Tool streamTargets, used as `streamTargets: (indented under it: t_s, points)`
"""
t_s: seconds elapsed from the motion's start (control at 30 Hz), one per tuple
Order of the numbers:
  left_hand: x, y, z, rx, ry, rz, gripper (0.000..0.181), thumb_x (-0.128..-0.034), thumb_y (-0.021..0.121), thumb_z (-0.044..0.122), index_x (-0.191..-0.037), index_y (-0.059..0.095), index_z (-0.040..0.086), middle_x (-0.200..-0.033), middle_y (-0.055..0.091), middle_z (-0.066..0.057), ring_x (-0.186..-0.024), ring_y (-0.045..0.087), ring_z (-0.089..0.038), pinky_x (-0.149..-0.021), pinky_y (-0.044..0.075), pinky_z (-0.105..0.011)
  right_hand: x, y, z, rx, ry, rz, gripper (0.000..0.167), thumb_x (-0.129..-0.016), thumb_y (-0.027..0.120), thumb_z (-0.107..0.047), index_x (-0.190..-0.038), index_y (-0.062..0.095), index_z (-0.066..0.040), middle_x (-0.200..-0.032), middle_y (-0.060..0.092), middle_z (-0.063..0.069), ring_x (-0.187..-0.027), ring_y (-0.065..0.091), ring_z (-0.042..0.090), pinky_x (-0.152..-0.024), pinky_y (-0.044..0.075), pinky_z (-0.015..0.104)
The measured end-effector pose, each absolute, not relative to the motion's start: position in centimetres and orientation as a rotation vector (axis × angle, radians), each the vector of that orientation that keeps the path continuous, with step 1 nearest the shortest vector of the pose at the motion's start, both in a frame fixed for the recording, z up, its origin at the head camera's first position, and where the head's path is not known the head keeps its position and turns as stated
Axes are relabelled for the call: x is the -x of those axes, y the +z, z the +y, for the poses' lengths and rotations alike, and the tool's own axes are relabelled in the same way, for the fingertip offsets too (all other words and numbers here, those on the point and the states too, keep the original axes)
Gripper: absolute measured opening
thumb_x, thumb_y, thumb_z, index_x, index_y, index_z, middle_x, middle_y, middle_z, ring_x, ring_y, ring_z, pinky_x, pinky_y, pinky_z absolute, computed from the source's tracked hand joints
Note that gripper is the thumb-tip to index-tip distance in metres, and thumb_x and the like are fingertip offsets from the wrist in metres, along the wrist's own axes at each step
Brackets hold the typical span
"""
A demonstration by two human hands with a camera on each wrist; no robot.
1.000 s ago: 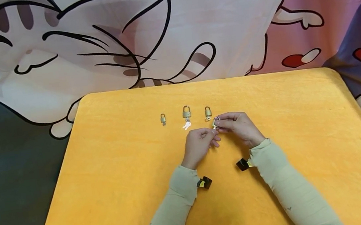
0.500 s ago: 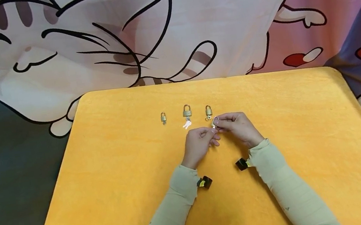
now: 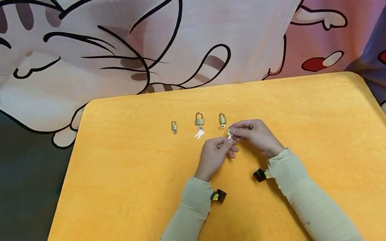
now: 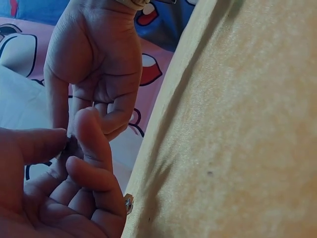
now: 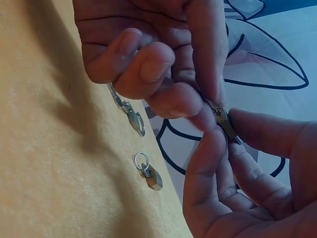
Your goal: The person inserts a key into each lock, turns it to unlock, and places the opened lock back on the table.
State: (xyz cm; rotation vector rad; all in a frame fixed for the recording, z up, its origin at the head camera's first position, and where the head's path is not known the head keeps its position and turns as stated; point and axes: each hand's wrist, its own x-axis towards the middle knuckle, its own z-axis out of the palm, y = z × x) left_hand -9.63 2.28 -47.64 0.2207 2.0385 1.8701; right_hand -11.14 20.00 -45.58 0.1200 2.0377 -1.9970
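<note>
In the head view my two hands meet just in front of a row of padlocks. My right hand [image 3: 256, 136] holds a small brass padlock [image 5: 225, 124] between thumb and fingers, its keyhole end turned towards the left hand. My left hand [image 3: 214, 154] pinches a small thin metal piece at that keyhole, apparently a key; the fingertips mostly hide it. On the table lie a small padlock [image 3: 174, 126], a larger middle padlock [image 3: 199, 121] with bright keys [image 3: 200, 134], and a right padlock [image 3: 222, 120] with a ring at its lower end.
The yellow-covered table [image 3: 112, 181] fills the lower part of the head view. Behind its far edge hangs a cartoon-printed curtain [image 3: 238, 19]. A small black camera [image 3: 219, 195] sits at the left wrist, and another black camera [image 3: 259, 175] at the right.
Both hands stay at almost the same spot, with only a slight shift of the left fingers at the held padlock. The padlocks on the table have not moved.
</note>
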Motion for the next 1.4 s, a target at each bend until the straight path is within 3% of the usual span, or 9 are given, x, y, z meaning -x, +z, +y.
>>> streamTargets:
  t_s: [0.2, 0.47, 0.73, 1.0, 1.23, 1.4]
  points:
    - [9.73, -47.7, 2.35, -0.203, 1.905, 1.999, 0.028, -0.1031, 0.058, 0.014, -0.097, 0.074, -0.008, -0.079, 0.074, -0.008, -0.063, 0.067, -0.014, -0.065, 0.055, -0.033, 11.08, -45.62, 19.72, -0.097, -1.971, 2.053, 0.037, -0.097, 0.068, -0.016, -0.119, 0.065, 0.014, -0.092, 0.074, 0.0, -0.081, 0.068, 0.012, -0.079, 0.055, 0.027]
    - [9.73, -47.72, 2.33, -0.159, 1.982, 1.89, 0.03, -0.1038, 0.055, 0.011, -0.097, 0.071, -0.014, -0.079, 0.072, -0.012, -0.062, 0.064, -0.013, -0.061, 0.051, -0.027, 11.08, -45.55, 19.59, -0.073, -1.929, 2.085, 0.035, -0.097, 0.069, -0.015, -0.118, 0.067, 0.012, -0.099, 0.073, 0.011, -0.08, 0.065, 0.014, -0.077, 0.055, 0.027]
    - [9.69, -48.02, 2.32, -0.183, 1.919, 1.984, 0.029, -0.1035, 0.057, 0.016, -0.097, 0.075, -0.006, -0.078, 0.072, -0.006, -0.063, 0.065, -0.015, -0.066, 0.054, -0.032, 11.09, -45.57, 19.72, -0.083, -1.902, 2.095, 0.037, -0.097, 0.069, -0.016, -0.12, 0.066, 0.013, -0.104, 0.073, 0.014, -0.082, 0.065, 0.014, -0.077, 0.054, 0.026]
    - [9.76, -48.25, 2.33, -0.221, 1.842, 2.04, 0.032, -0.1046, 0.056, 0.021, -0.095, 0.075, -0.002, -0.077, 0.071, -0.003, -0.064, 0.065, -0.016, -0.068, 0.052, -0.028, 11.05, -45.81, 19.68, -0.082, -1.934, 2.069, 0.036, -0.097, 0.068, -0.016, -0.12, 0.066, 0.012, -0.105, 0.073, 0.007, -0.087, 0.065, 0.014, -0.081, 0.054, 0.025]
    - [9.68, -48.04, 2.21, -0.217, 1.893, 1.957, 0.035, -0.1063, 0.051, 0.015, -0.097, 0.071, -0.012, -0.08, 0.07, -0.012, -0.065, 0.064, -0.018, -0.069, 0.055, -0.041, 10.99, -46.02, 19.38, -0.071, -1.924, 2.085, 0.036, -0.098, 0.068, -0.017, -0.121, 0.066, 0.01, -0.112, 0.072, 0.011, -0.096, 0.065, 0.013, -0.087, 0.052, 0.027]
    - [9.79, -47.96, 2.27, -0.206, 1.93, 1.922, 0.035, -0.1062, 0.052, 0.016, -0.097, 0.071, -0.012, -0.08, 0.07, -0.01, -0.064, 0.063, -0.016, -0.067, 0.054, -0.039, 11.06, -45.8, 19.48, -0.08, -1.913, 2.094, 0.036, -0.097, 0.068, -0.017, -0.121, 0.067, 0.01, -0.118, 0.07, 0.017, -0.099, 0.066, 0.012, -0.089, 0.053, 0.027]
